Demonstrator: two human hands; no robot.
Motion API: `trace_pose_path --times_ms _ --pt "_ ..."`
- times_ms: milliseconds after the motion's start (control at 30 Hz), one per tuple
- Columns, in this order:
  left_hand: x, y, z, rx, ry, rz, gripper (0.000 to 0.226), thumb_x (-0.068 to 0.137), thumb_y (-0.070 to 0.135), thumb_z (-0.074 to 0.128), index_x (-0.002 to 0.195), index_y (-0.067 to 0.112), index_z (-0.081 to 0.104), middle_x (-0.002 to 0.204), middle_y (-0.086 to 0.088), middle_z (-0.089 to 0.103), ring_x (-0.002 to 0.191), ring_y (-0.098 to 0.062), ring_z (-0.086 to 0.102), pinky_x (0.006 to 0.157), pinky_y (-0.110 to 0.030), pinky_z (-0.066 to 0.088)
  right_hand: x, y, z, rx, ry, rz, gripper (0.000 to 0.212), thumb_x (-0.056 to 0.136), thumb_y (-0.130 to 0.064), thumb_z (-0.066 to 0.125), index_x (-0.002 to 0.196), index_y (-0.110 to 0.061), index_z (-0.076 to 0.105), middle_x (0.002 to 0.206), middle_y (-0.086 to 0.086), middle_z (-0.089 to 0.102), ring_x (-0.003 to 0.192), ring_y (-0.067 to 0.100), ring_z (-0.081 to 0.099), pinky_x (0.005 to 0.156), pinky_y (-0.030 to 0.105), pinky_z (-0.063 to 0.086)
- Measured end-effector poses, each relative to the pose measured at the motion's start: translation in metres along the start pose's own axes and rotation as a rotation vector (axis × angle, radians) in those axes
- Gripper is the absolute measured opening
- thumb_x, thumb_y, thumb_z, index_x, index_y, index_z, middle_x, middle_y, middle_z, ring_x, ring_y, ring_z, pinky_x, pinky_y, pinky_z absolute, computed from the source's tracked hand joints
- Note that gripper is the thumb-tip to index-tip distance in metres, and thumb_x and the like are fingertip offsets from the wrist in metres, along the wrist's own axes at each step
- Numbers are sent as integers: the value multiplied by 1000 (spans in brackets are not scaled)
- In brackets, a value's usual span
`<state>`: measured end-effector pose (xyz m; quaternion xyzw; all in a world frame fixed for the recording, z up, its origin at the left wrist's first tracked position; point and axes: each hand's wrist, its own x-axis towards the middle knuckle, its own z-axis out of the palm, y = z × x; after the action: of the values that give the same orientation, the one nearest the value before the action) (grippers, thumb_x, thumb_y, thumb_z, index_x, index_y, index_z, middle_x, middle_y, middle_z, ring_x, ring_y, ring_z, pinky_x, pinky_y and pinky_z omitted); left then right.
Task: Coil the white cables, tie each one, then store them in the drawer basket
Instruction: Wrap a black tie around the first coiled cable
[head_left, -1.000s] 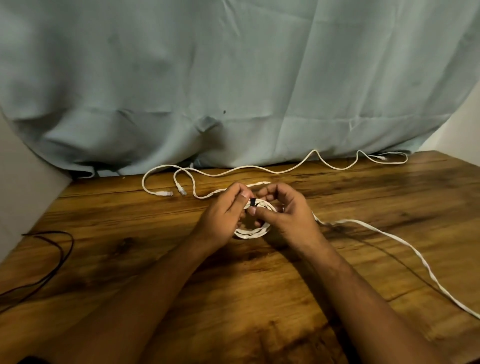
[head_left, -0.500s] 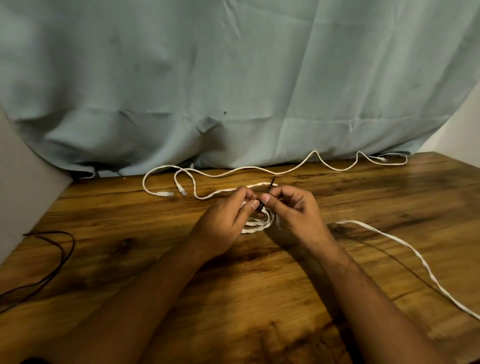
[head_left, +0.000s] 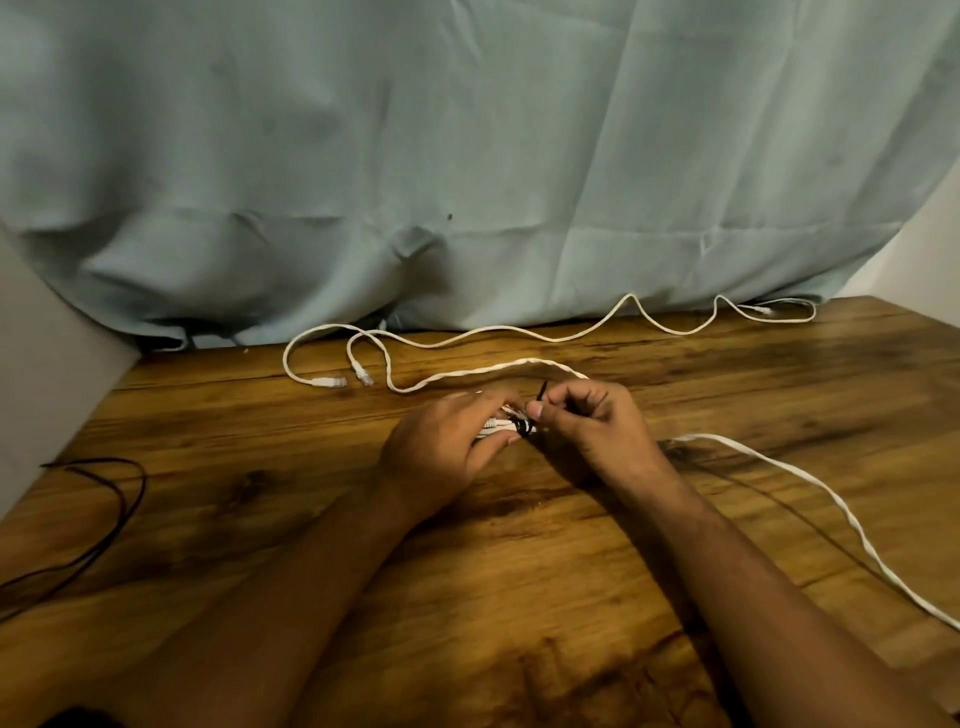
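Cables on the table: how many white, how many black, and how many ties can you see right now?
White cables: 3 (coiled cable, back cable, flat cable)
Black cables: 1
Black ties: 1
Total: 5

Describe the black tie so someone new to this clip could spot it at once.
On the wooden table, look where the two hands meet. The black tie wraps the white coil held by the left hand, its free end sticking up beside the right hand. It is short and dark; the loose cables nearby are long and white.
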<state>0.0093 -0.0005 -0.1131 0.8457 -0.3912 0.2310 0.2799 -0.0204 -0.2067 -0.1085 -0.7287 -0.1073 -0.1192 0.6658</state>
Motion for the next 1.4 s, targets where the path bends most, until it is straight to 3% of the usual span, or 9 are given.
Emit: trace_pose_path --times_ms 200,433,633,767,833,967,1067,1167,1400 --pt "3 -2 -3 72 11 54 32 97 47 52 113 26 70 102 6 75 92 -16 69 70 -40 56 -1 -3 0 25 9 29 16 92 -13 75 80 -3 71 79 20 60 75 25 49 72 40 40" --pt "7 -3 -2 -156 2 -105 15 94 35 68 103 26 76 96 12 76 87 -4 68 73 -39 56 -3 -3 1 -8 -17 -8 19 92 -18 76 88 0 72 91 43 57 80 28 55 78 44 48" --pt "5 -8 -1 -376 -44 -183 11 90 24 75 102 24 75 92 12 74 85 -9 68 72 -41 56 -4 -5 1 -14 -9 -30 11 93 -14 74 91 -3 76 85 26 68 78 21 59 72 32 50" --pt "5 -7 0 -450 -76 -192 24 92 16 73 116 20 74 103 10 74 85 -4 69 65 -21 55 -1 -8 -1 45 20 -31 11 94 -9 71 94 0 77 94 27 73 84 23 62 77 32 50" --pt "5 -6 0 -531 -92 -255 29 96 17 69 125 22 71 110 8 73 84 -13 70 59 -21 56 0 -9 3 76 42 -43 11 93 -5 71 88 -9 80 89 16 76 84 20 64 76 28 51" --pt "9 -8 -2 -683 -98 -370 27 99 17 64 125 25 70 112 -1 73 82 -16 64 57 -27 57 -2 -13 6 227 79 1 14 94 2 67 91 -6 78 76 2 75 63 5 63 55 14 48" --pt "9 -8 -3 -754 -92 -409 24 99 13 63 119 24 71 109 -6 73 79 -17 60 55 -26 54 -3 -10 7 293 56 94 15 93 -3 69 106 2 74 82 8 75 58 8 61 42 17 45" --pt "9 -7 -1 -793 -76 -428 23 99 13 63 115 28 71 111 -8 72 84 -18 62 55 -27 54 -3 -11 9 423 33 190 22 90 -4 71 111 1 73 90 14 76 71 16 72 52 23 59" --pt "10 -5 -1 -839 -59 -475 22 101 12 61 114 25 72 96 4 70 80 -13 61 54 -28 53 -5 -18 10 436 110 160 9 86 3 71 90 -6 72 78 13 74 64 16 72 56 24 61"
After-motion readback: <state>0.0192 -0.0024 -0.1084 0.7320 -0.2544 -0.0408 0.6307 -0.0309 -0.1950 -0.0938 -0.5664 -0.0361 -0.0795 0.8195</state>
